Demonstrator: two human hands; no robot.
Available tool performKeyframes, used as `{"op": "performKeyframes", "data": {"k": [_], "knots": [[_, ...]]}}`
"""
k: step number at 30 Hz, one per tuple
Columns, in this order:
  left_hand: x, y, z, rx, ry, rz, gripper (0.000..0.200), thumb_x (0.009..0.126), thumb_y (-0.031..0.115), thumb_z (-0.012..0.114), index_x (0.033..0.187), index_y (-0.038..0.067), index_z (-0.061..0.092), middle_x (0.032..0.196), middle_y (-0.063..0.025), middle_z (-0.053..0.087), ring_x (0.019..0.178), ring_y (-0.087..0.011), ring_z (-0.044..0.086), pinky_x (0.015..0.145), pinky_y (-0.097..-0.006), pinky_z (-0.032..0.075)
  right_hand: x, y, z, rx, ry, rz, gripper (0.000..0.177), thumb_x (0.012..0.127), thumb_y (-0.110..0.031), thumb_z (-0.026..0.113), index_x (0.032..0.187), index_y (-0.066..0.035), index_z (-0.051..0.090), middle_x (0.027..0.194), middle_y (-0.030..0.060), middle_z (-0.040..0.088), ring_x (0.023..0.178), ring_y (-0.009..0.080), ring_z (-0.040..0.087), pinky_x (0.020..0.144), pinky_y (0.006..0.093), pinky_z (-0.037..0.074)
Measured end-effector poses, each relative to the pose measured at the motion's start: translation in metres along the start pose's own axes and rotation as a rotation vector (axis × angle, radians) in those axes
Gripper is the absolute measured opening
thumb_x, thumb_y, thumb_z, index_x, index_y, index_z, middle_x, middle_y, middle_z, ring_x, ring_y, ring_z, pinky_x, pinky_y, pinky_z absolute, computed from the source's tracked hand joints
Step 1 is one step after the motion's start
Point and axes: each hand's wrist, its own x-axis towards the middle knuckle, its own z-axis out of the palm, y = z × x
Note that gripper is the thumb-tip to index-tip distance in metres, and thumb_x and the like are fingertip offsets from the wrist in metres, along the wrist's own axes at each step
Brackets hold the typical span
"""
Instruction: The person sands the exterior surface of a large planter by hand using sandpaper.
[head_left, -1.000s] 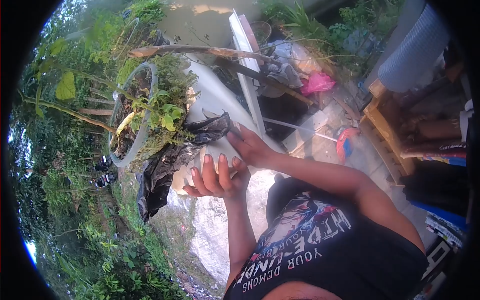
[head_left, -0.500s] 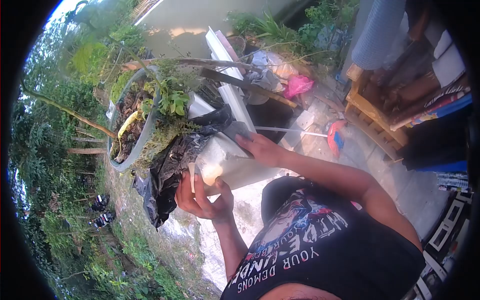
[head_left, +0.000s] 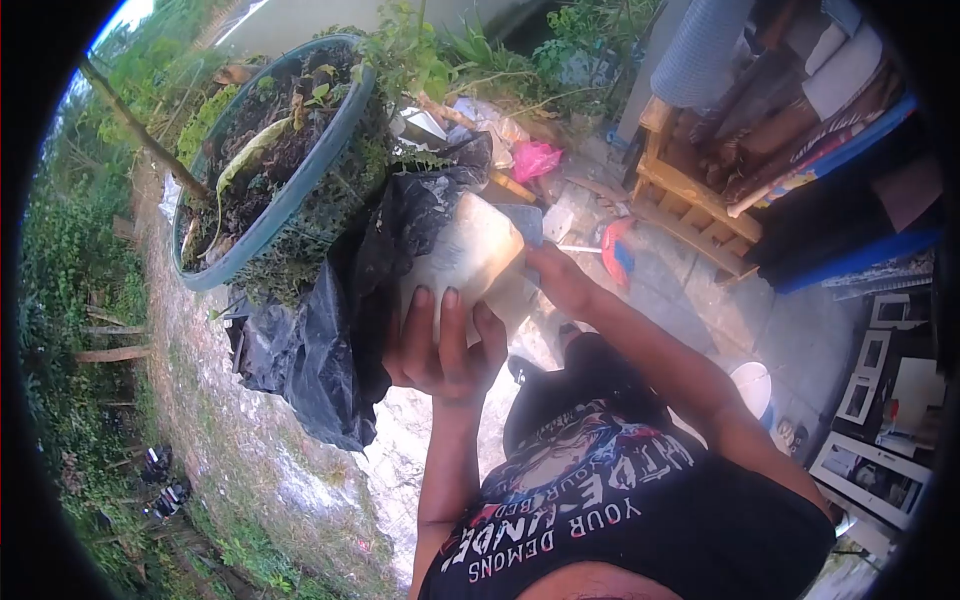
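Observation:
My left hand [head_left: 445, 350] is wrapped around the lower side of a pale, boxy block [head_left: 470, 245], its fingers spread over the front face. At the block's right edge is my right hand [head_left: 560, 280], fingers closed on a flat grey piece [head_left: 525, 222] that overlaps the block's upper right side. Crumpled black plastic [head_left: 310, 350] lies behind and left of the block, next to my left fingers. Just beyond stands a big round planter [head_left: 350, 95] with soil and a drooping yellowish stalk.
A wooden rack [head_left: 690, 200] with cloths and a rolled mesh [head_left: 700, 60] stands at right. A pink plastic bag [head_left: 537, 160] and a red-and-blue object [head_left: 617, 250] lie on the ground. Trees and two parked motorbikes [head_left: 165, 485] show at left.
The view has shifted, and the planter appears larger and nearer. The block has turned in my hands; my left fingers now lie across its face, and my right hand has moved lower along its edge.

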Motion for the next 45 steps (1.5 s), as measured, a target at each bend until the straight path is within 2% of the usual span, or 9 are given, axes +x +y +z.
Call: {"op": "performKeyframes", "data": {"k": [3,8,14,22,28,30,34,37,45], "knots": [[0.0,0.0,0.001,-0.003,0.001,0.002,0.034,0.091,0.027,0.063,0.121,0.012,0.062,0.122,-0.0095,0.057,0.101,-0.0262,0.055,0.086,-0.0388,0.048,0.005,0.061,-0.003,0.239,-0.045,0.382,0.055,0.105,-0.046,0.042,0.122,0.002,0.062,0.112,0.0104,0.067,0.099,0.0168,0.063,0.089,0.0324,0.05],[-0.001,0.001,0.007,-0.097,0.062,0.001,0.036,0.092,0.023,0.061,0.122,0.004,0.06,0.124,-0.0159,0.058,0.117,-0.0347,0.049,0.1,-0.0494,0.04,-0.04,0.049,0.014,0.103,0.125,0.323,0.059,0.108,-0.042,0.037,0.141,0.005,0.045,0.131,0.0155,0.059,0.123,0.0217,0.053,0.107,0.036,0.039],[0.0,-0.002,0.004,-0.083,0.028,0.076,0.042,0.097,0.029,0.047,0.127,0.0,0.054,0.13,-0.0184,0.055,0.122,-0.0364,0.045,0.105,-0.0512,0.034,-0.019,-0.017,0.041,-0.013,0.29,-0.529,0.054,0.107,-0.031,0.037,0.151,0.001,0.033,0.154,0.0252,0.035,0.14,0.0379,0.04,0.113,0.0415,0.033],[0.009,-0.015,-0.021,-0.181,-0.09,0.083,0.046,0.098,0.03,0.05,0.132,-0.001,0.051,0.132,-0.0192,0.055,0.119,-0.0344,0.05,0.102,-0.0471,0.035,-0.028,0.03,0.066,-0.533,0.543,-0.761,0.058,0.088,-0.016,0.052,0.146,-0.014,0.05,0.158,0.0212,0.028,0.146,0.0465,0.026,0.114,0.062,0.024],[0.019,-0.039,-0.041,-0.212,-0.194,0.07,0.047,0.101,0.031,0.046,0.134,-0.001,0.054,0.131,-0.0205,0.058,0.116,-0.0359,0.052,0.099,-0.0459,0.035,-0.023,-0.049,0.075,-0.6,0.588,-0.837,0.055,0.085,-0.016,0.056,0.14,-0.014,0.055,0.156,0.015,0.035,0.148,0.0439,0.021,0.116,0.0609,0.021],[0.013,-0.048,-0.037,-0.256,-0.199,0.081,0.047,0.102,0.031,0.044,0.134,-0.001,0.054,0.132,-0.0207,0.058,0.116,-0.0371,0.052,0.1,-0.0466,0.035,-0.035,-0.048,0.082,-0.633,0.484,-0.83,0.069,0.073,-0.002,0.058,0.14,-0.016,0.055,0.157,0.0117,0.035,0.148,0.0419,0.023,0.116,0.062,0.02],[0.009,-0.054,-0.029,-0.468,-0.111,-0.007,0.056,0.105,0.036,0.027,0.128,-0.002,0.06,0.126,-0.0217,0.061,0.114,-0.0386,0.052,0.1,-0.0492,0.036,-0.051,0.012,0.104,-0.762,0.4,-0.867,0.075,0.068,-0.006,0.067,0.141,-0.022,0.055,0.158,0.008,0.033,0.149,0.039,0.022,0.121,0.059,0.018],[0.008,-0.059,-0.019,-0.632,-0.015,0.042,0.06,0.104,0.038,0.022,0.125,0.0,0.063,0.122,-0.0217,0.063,0.11,-0.0386,0.055,0.098,-0.0489,0.038,-0.044,0.069,0.118,-0.677,0.608,-0.751,0.069,0.079,-0.005,0.062,0.146,-0.019,0.05,0.159,0.014,0.03,0.149,0.041,0.021,0.121,0.0536,0.02],[0.016,-0.089,-0.023,-0.766,-0.089,0.177,0.035,0.099,0.02,0.047,0.125,0.003,0.064,0.121,-0.0199,0.064,0.109,-0.0381,0.06,0.095,-0.0443,0.045,-0.027,-0.01,0.168,-0.553,0.886,-0.758,0.066,0.09,-0.003,0.048,0.154,-0.011,0.034,0.162,0.0193,0.02,0.15,0.0407,0.018,0.121,0.0476,0.017]]}}
